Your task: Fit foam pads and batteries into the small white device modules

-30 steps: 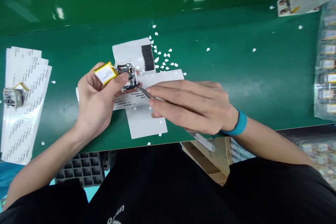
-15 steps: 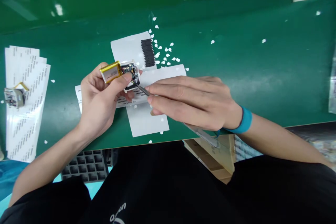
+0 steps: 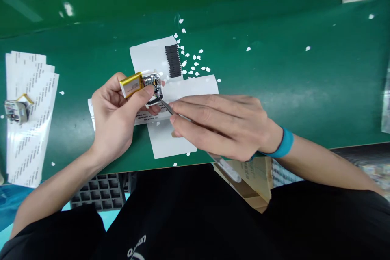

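Pinched between thumb and fingers, the slim metal tool sits in the right hand, its narrow end angled into the lower edge of the small open device; just what the tip touches is too small to tell. And on the other side, the left hand has the device clamped, thumb pressed on the exposed circuit board, fingertips showing beneath. Out from its left side juts the gold-edged battery, over the curled fingers.

All of this is held above a printed white sheet, which crosses two more, an upper sheet and a lower sheet. Up on the upper sheet lies a black ribbed strip, and just beside it, look, a scatter of white dots across the green table. Far left, a second device rests on overlapping printed strips. A blue wristband circles the right wrist; below the table edge, a dark compartmented tray and a cardboard box.
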Tool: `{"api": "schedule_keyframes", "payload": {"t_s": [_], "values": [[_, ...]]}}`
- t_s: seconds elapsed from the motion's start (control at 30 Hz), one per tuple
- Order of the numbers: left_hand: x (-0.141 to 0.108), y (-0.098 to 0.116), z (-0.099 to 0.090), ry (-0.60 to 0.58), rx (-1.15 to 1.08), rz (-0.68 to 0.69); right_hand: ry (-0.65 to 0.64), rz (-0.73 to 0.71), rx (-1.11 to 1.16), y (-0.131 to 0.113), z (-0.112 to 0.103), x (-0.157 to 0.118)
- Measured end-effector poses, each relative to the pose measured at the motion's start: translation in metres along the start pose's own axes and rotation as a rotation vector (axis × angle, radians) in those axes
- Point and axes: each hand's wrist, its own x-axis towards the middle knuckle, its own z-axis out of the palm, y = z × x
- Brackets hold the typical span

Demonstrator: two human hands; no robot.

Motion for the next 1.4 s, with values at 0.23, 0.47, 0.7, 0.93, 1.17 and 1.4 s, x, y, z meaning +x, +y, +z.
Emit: {"api": "schedule_keyframes", "payload": {"t_s": [0.23,0.47,0.7,0.93,1.17,1.4], "values": [[0.0,-0.001,0.0,0.035,0.011,-0.001,0.002,0.055,0.097,-0.001,-0.004,0.002],[0.001,0.004,-0.006,-0.088,0.128,0.057,-0.015,0.253,0.377,0.005,-0.011,0.011],[0.0,0.003,-0.007,-0.119,0.146,0.024,0.095,0.257,0.403,0.004,-0.002,0.014],[0.004,0.001,-0.007,-0.033,0.008,0.215,0.369,0.547,0.408,0.011,0.007,0.015],[0.001,0.004,-0.012,-0.277,0.402,0.545,0.509,0.721,0.479,0.003,0.009,0.022],[0.0,0.003,-0.01,-0.256,0.3,0.461,0.213,0.692,0.43,0.002,-0.005,0.026]]}}
